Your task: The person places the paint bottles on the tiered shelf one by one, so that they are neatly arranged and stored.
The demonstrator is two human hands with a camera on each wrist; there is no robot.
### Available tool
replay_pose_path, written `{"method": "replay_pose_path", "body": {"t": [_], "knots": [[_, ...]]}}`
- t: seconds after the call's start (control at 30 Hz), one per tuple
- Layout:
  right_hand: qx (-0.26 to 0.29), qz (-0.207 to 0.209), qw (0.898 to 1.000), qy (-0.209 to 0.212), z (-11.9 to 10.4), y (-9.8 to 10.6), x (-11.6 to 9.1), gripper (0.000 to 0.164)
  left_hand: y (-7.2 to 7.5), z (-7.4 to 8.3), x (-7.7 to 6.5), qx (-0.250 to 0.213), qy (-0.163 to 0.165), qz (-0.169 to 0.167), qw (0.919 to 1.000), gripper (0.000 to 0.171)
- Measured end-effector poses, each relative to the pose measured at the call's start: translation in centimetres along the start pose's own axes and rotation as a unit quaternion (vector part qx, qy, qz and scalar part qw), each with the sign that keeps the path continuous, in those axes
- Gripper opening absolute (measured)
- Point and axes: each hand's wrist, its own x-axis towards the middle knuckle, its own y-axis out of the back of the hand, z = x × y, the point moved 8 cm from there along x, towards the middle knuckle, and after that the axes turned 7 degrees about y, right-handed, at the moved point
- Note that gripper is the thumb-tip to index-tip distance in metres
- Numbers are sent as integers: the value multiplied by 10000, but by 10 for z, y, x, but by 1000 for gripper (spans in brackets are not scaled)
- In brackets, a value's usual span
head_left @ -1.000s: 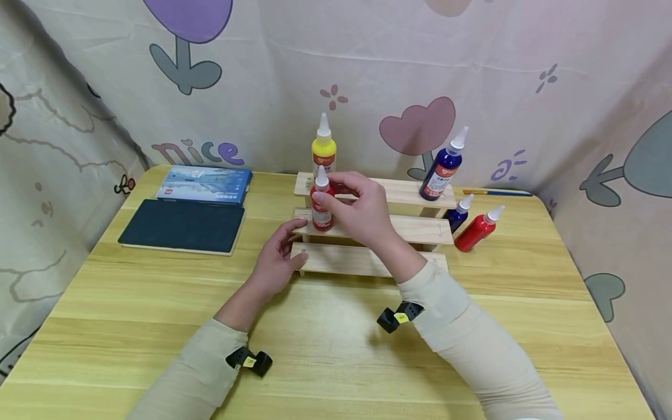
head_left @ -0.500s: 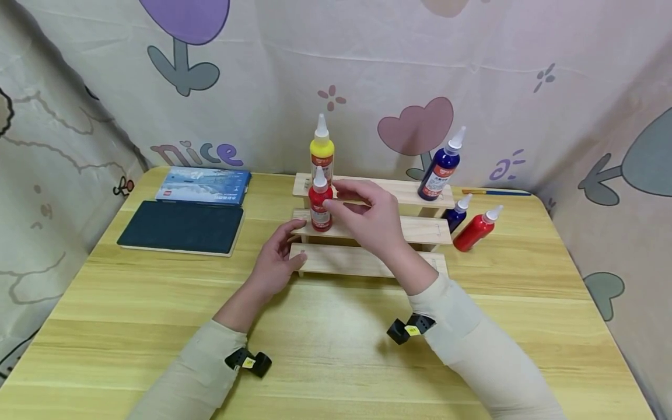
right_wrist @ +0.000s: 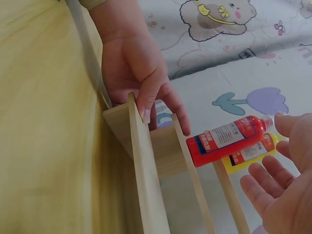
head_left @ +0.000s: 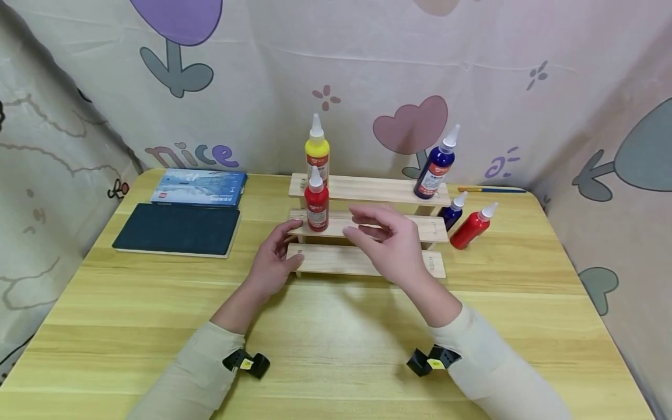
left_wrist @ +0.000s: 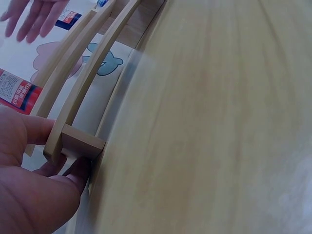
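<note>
A three-tier wooden rack [head_left: 362,259] stands on the table. Around its left end my left hand [head_left: 272,262] holds on, thumb at the bottom step and fingers at the middle one. Upright at the left of the middle step is a red paint bottle [head_left: 317,205] with a white nozzle cap. My right hand [head_left: 394,242] hovers in front of the middle step, right of that bottle, fingers relaxed and apart from it. On the top step a yellow paint bottle [head_left: 317,147] stands at the left, partly behind the red one, and a dark blue paint bottle [head_left: 434,172] at the right.
Right of the rack stand another red bottle [head_left: 472,229] and a smaller-looking blue bottle [head_left: 452,213], partly hidden by the rack. Behind them lies a paintbrush [head_left: 493,189]. At the left lie a dark notebook [head_left: 176,230] and a blue box [head_left: 198,186]. A printed curtain [head_left: 273,81] hangs behind.
My right hand has let go of the red bottle on the middle step and drawn back to the right and toward me. The left hand keeps its hold on the rack.
</note>
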Motion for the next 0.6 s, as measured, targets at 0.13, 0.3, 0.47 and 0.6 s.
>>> {"method": "replay_pose_path", "body": {"t": [0.13,0.3,0.47,0.6], "knots": [[28,106,9999,-6,0,11,-10,31,0,0,0,-1,-9,0,10000,65],[-47,122,9999,50,0,25,-21,31,1,-2,0,42,52,6,10000,65],[-107,267,9996,-23,2,41,-31,30,1,-3,0,69,78,13,9999,65],[-209,498,9985,-116,4,57,-41,31,1,-3,1,52,53,-5,10000,64]]}}
